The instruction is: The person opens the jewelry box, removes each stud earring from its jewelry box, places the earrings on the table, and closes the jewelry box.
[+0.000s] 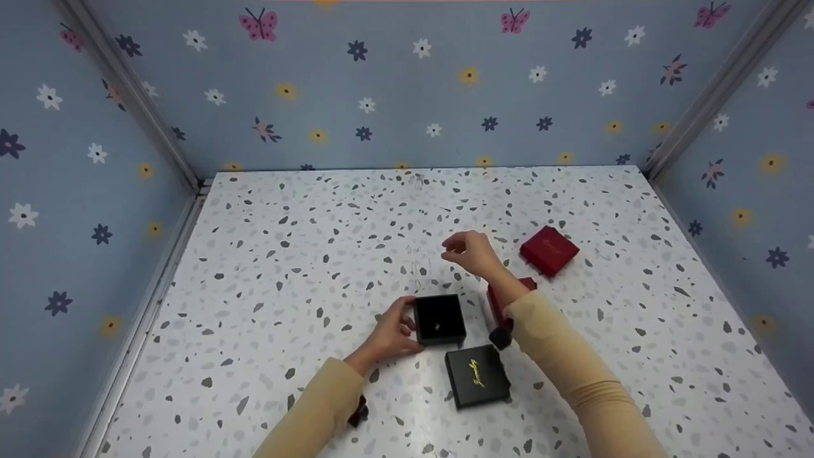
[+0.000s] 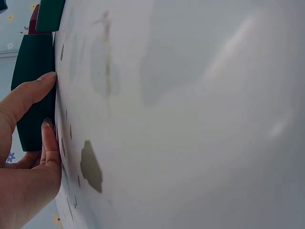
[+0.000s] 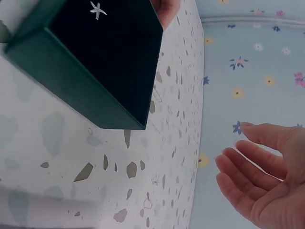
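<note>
My left hand (image 1: 389, 332) grips the left side of a dark green jewelry box (image 1: 440, 343), thumb at the near side and fingers toward the far side. The box stands uncovered, its black lining (image 1: 439, 312) facing up. A small silver starfish-shaped piece (image 3: 98, 10) lies on that lining. My right hand (image 1: 470, 253) hovers beyond the box, fingers loosely bent with nothing visible between them. In the right wrist view the right hand (image 3: 262, 176) is apart from the box. The dark green lid (image 1: 478, 376) with gold lettering lies just nearer than the box.
A red square box piece (image 1: 549, 250) with lettering lies at the right. Another red box (image 1: 496, 305) is partly hidden under the right forearm. Thin, faint jewelry pieces (image 1: 416, 267) lie on the speckled table (image 1: 305, 254) beyond the green box. Flowered panels (image 1: 407, 83) enclose the table.
</note>
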A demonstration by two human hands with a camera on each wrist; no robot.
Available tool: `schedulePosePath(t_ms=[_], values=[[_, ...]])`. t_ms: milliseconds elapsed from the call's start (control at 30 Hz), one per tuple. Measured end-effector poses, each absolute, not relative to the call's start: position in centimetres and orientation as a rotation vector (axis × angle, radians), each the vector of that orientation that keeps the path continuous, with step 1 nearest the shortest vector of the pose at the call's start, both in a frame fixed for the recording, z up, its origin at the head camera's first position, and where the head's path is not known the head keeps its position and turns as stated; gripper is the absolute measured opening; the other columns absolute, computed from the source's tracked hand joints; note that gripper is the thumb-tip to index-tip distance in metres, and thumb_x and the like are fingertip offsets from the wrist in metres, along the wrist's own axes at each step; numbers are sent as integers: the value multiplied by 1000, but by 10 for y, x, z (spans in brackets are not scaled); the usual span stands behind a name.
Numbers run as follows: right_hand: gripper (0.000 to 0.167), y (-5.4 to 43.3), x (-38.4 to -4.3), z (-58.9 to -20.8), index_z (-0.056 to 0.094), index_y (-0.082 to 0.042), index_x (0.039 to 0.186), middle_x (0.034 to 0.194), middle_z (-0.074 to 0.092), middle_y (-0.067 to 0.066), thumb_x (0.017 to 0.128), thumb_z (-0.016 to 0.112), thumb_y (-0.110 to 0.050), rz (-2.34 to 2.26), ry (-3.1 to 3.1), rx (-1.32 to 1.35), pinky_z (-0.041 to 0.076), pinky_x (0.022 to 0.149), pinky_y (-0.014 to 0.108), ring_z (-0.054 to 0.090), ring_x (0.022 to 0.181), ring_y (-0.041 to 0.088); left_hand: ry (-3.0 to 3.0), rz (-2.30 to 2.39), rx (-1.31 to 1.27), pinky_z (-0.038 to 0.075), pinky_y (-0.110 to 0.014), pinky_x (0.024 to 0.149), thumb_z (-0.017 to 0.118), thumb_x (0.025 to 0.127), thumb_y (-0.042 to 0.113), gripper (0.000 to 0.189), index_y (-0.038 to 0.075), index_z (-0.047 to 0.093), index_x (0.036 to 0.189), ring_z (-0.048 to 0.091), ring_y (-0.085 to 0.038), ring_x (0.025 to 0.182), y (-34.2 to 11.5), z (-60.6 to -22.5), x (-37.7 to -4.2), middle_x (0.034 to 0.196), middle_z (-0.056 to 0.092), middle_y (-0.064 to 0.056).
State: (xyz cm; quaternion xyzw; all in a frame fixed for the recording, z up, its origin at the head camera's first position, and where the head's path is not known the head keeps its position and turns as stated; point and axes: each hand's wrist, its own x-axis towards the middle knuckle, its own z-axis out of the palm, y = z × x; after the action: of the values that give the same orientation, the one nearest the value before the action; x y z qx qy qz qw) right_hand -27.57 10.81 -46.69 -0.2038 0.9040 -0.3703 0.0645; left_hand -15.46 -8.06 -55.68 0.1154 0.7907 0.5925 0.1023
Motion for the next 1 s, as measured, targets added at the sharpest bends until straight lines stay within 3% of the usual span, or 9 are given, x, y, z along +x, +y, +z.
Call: schedulePosePath(t_ms=[233,733,1000], values=[[19,109,-257,-468,65,2,93,86,65,16,77,67,-8,-1124,2645,-744,51,63,31,62,73,26,2350,1722,336,46,-27,63,78,55,-7,86,4,34,128,53,-22,73,-81,-555,-155,85,54,-11],[24,113,-223,-485,65,6,91,82,64,16,71,72,-5,-1044,2595,-1085,50,65,33,61,73,24,2366,1682,343,46,-27,64,78,59,-4,83,5,34,129,52,-20,73,-82,-554,-154,87,54,-13],[19,115,-211,-495,66,-1,82,74,63,7,68,75,-8,-880,2619,-1200,47,62,29,57,68,16,2363,1681,327,46,-27,65,78,59,-3,84,5,34,129,52,-20,74,-82,-555,-153,87,54,-13]])
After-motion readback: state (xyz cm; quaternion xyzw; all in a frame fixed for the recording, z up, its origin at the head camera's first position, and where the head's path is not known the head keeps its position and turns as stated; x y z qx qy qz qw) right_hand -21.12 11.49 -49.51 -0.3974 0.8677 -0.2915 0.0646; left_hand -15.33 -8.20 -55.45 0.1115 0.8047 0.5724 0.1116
